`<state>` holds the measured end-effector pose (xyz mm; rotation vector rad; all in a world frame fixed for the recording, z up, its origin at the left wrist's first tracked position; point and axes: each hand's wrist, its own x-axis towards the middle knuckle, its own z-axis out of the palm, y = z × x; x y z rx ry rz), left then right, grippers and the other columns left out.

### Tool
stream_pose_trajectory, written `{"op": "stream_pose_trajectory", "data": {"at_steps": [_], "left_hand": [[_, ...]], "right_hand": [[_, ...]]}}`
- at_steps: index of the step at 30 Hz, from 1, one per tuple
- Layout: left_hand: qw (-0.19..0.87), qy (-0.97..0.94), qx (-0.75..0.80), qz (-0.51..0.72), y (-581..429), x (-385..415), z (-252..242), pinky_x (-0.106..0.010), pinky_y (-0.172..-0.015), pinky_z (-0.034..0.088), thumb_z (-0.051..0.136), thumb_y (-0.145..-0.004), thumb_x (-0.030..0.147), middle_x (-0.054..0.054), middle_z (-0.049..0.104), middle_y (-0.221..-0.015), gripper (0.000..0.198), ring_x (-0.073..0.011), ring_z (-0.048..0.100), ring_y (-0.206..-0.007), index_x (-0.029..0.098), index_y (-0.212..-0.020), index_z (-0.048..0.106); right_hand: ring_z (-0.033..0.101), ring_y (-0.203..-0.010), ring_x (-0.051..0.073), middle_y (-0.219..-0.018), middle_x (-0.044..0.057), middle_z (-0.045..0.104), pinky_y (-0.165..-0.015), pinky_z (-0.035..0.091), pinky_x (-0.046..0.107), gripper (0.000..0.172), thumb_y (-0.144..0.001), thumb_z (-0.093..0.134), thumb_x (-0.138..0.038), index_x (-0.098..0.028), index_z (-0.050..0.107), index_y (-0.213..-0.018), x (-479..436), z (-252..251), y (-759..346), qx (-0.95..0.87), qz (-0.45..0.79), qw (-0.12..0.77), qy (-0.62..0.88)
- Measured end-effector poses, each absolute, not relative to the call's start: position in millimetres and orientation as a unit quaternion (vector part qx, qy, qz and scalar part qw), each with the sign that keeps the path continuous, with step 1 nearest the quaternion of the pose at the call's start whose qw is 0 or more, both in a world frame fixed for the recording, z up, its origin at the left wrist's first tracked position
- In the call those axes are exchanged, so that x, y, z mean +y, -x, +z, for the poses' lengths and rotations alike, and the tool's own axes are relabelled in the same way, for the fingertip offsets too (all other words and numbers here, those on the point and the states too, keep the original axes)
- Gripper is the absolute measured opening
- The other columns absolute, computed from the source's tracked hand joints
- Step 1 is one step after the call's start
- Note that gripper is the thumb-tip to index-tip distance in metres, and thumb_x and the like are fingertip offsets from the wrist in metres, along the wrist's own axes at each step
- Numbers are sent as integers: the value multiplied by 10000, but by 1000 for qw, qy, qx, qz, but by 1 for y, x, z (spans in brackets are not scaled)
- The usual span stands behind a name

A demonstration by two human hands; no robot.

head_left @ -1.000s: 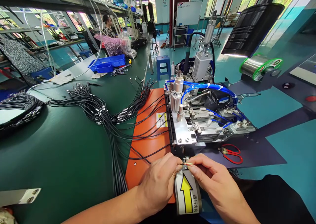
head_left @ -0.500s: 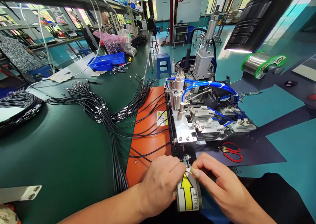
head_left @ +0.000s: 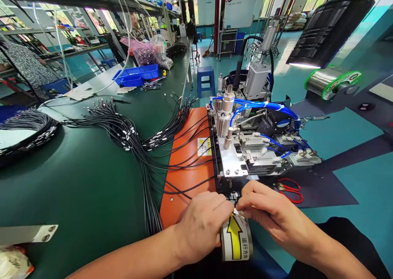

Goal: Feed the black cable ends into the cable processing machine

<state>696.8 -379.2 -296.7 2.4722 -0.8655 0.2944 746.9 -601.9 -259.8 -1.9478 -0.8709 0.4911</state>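
Note:
My left hand (head_left: pixel 208 219) is closed, its thumb and forefinger pinched at the front end of the machine's feed track. A black cable (head_left: pixel 181 193) runs from the left and disappears behind this hand, which hides its end. Opposite it, my right hand (head_left: pixel 273 215) is closed in a pinch, the fingertips almost meeting the left ones. Fine thin wires (head_left: pixel 242 217) show just below the right fingertips, partly hidden. Beneath both hands is a rounded metal end with a yellow arrow label (head_left: pixel 235 238). Small dark clamps (head_left: pixel 234 196) of the track sit just beyond the fingers.
The machine (head_left: pixel 254 148) with metal cylinders and blue air tubes stands ahead. Red-handled scissors (head_left: pixel 290 190) lie right of it. A bundle of black cables (head_left: pixel 132 141) crosses the green table (head_left: pixel 92 201) and orange plate (head_left: pixel 187 148). A solder spool (head_left: pixel 333 82) hangs under a black lamp (head_left: pixel 328 33).
My right hand has lifted slightly and its fingers have curled closer over the track end. My left hand stays pinched in place. The whole view has shifted a little.

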Motion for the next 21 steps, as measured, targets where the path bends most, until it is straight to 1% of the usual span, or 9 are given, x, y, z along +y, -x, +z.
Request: {"op": "stream_pose_trajectory", "data": {"at_steps": [3,6,8,10,13,15,17,19,21], "left_hand": [[249,-907,-324,104,-697,-379,-297,-317,-576,275,487,-904,174,-12,542,-725,103,-173,419,-635,186,-808,523],[226,-903,-351,102,-698,-377,-292,-327,-589,265,477,-913,184,-20,550,-744,90,-178,424,-649,183,-845,537],[196,-892,-391,111,-699,-375,-286,-338,-600,251,440,-929,174,-30,552,-751,121,-184,420,-656,176,-859,539],[176,-881,-423,122,-699,-373,-280,-347,-614,244,395,-950,170,-38,546,-746,170,-188,410,-658,171,-855,535],[197,-883,-408,120,-699,-373,-274,-346,-634,254,406,-961,161,-34,545,-742,175,-185,416,-665,172,-837,529],[242,-890,-374,100,-699,-374,-273,-336,-650,271,474,-938,146,-21,558,-754,112,-177,445,-687,173,-855,544],[303,-886,-341,81,-700,-375,-273,-324,-669,286,531,-908,141,-4,572,-758,55,-164,473,-700,178,-880,562],[369,-872,-314,72,-700,-375,-273,-312,-677,294,524,-901,142,14,583,-750,62,-144,478,-678,184,-878,564],[418,-857,-293,66,-701,-375,-271,-301,-686,305,476,-909,125,29,589,-737,116,-125,467,-648,189,-857,558]], "right_hand": [[534,-835,137,-940,3,529,-746,434,251,180,-1061,467,-239,-235,593,-932,-598,-259,-752,-378,200,431,795],[510,-776,142,-891,-1,526,-697,416,261,212,-1055,424,-185,-222,526,-872,-595,-257,-752,-400,192,373,815],[491,-729,150,-861,-1,529,-658,392,281,232,-1037,414,-166,-220,486,-823,-592,-254,-750,-401,181,317,840],[480,-698,157,-836,3,535,-632,376,295,247,-1023,415,-171,-222,451,-783,-592,-248,-746,-385,184,287,857],[486,-698,161,-815,2,546,-622,400,289,273,-1048,398,-251,-230,450,-781,-594,-240,-743,-338,234,331,849],[495,-720,159,-815,-5,542,-640,425,280,303,-1071,382,-335,-236,470,-799,-598,-238,-743,-296,256,384,836],[498,-745,158,-817,-10,523,-672,438,277,323,-1080,378,-383,-238,485,-812,-602,-240,-744,-254,234,424,837],[506,-780,158,-849,-8,520,-711,442,282,279,-1080,402,-365,-245,515,-855,-606,-246,-744,-236,183,455,839],[529,-830,158,-918,-1,531,-754,454,285,138,-1067,455,-301,-268,562,-986,-608,-253,-741,-259,132,482,827]]}}
